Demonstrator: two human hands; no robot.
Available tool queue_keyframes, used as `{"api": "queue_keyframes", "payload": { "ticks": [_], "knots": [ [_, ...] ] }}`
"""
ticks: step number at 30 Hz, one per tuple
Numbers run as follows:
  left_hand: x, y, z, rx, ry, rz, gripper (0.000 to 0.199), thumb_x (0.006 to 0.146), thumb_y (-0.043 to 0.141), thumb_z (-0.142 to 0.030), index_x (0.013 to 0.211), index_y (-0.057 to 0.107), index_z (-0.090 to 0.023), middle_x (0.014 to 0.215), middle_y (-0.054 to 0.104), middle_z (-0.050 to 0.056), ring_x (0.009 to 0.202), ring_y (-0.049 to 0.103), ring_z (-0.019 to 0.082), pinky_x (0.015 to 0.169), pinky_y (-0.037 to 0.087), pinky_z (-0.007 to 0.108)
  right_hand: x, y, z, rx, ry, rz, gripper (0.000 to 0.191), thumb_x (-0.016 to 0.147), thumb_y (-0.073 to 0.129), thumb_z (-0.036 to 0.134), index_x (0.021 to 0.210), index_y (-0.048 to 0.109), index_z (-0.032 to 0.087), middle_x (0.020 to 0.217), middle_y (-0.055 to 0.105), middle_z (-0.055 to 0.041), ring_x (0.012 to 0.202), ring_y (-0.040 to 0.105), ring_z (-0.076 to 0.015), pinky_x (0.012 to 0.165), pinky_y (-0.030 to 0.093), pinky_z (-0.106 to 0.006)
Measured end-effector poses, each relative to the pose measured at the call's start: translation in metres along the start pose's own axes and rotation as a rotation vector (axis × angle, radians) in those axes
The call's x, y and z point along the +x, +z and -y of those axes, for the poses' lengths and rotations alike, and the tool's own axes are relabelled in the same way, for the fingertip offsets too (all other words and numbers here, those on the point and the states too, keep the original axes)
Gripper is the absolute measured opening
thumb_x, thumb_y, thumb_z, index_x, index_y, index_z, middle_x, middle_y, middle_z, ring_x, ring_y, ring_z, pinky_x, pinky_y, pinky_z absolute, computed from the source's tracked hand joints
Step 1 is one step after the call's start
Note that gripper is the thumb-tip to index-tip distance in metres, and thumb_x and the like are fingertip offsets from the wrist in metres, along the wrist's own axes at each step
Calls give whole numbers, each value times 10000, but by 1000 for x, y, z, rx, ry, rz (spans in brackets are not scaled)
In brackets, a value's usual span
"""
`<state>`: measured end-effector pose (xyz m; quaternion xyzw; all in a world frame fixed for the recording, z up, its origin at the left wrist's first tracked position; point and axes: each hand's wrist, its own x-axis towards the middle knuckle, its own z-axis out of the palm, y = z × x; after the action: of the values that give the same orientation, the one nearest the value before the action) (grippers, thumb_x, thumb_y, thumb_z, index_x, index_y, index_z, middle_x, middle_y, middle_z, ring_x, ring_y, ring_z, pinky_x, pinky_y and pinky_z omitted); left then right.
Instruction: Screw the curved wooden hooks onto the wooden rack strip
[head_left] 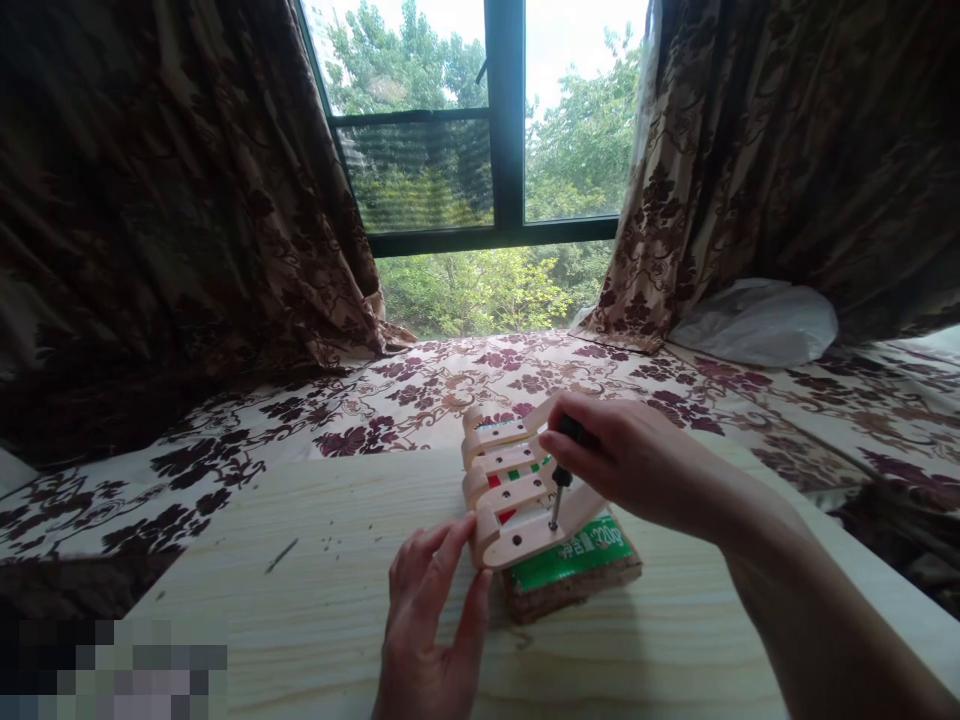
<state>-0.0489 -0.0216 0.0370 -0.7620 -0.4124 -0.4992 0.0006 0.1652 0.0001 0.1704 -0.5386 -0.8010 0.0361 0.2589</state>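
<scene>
Pale pine board [315, 640]; right hand [630, 455] grips screwdriver [559, 490].

Two hands are present: one left hand [427, 620] and one right hand [630, 455]. On the wooden board [315, 620] sit one wooden hook rack [510, 495] with four hooks, one screwdriver [559, 480] and one green-labelled packet [581, 565].

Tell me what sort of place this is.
Probably a room in a home, not a workshop: floral curtains frame a window onto trees, a matching floral cloth covers the ledge, and a plain wooden board serves as workbench.
</scene>
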Motion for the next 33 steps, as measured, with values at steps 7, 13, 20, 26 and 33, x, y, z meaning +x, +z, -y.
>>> {"api": "queue_keyframes", "payload": {
  "ticks": [7, 13, 20, 26, 33],
  "knots": [
    [-3, -1, 0, 3, -26, 8, 438, 859, 554, -187, 1278, 467, -281, 1169, 546, 21, 1097, 509, 167, 992, 389, 321, -3, 0, 1, -4, -2, -6, 185, 898, 455, 384, 902, 552, 226, 678, 585, 22, 582, 466, -122, 546, 297, -250],
    [-3, -1, 0, 0, -33, 15, 442, 862, 550, -190, 1285, 459, -281, 1165, 542, 17, 1094, 506, 154, 988, 389, 297, -1, 5, 3, -47, 10, -11, 211, 908, 429, 371, 838, 529, 199, 662, 574, 3, 569, 467, -127, 542, 298, -255],
    [-1, -2, -1, -2, -20, 18, 436, 861, 548, -185, 1281, 460, -266, 1161, 541, 19, 1088, 508, 145, 970, 401, 271, -2, 2, 4, -78, 48, -34, 246, 924, 398, 403, 875, 542, 210, 681, 592, 3, 598, 505, -142, 561, 307, -261],
    [-2, -2, -1, -4, -25, 20, 440, 860, 549, -185, 1282, 459, -268, 1162, 541, 18, 1089, 509, 146, 969, 403, 272, 0, 1, 4, -100, 33, -52, 250, 928, 390, 365, 848, 569, 209, 655, 591, -1, 575, 501, -142, 559, 309, -263],
    [-3, -3, -2, -15, -37, 11, 450, 855, 556, -189, 1284, 459, -283, 1168, 542, 23, 1093, 513, 164, 960, 419, 303, -2, -1, 1, -100, 70, -76, 245, 906, 441, 396, 866, 603, 218, 651, 609, 3, 587, 514, -140, 565, 313, -260]
  ]
}}
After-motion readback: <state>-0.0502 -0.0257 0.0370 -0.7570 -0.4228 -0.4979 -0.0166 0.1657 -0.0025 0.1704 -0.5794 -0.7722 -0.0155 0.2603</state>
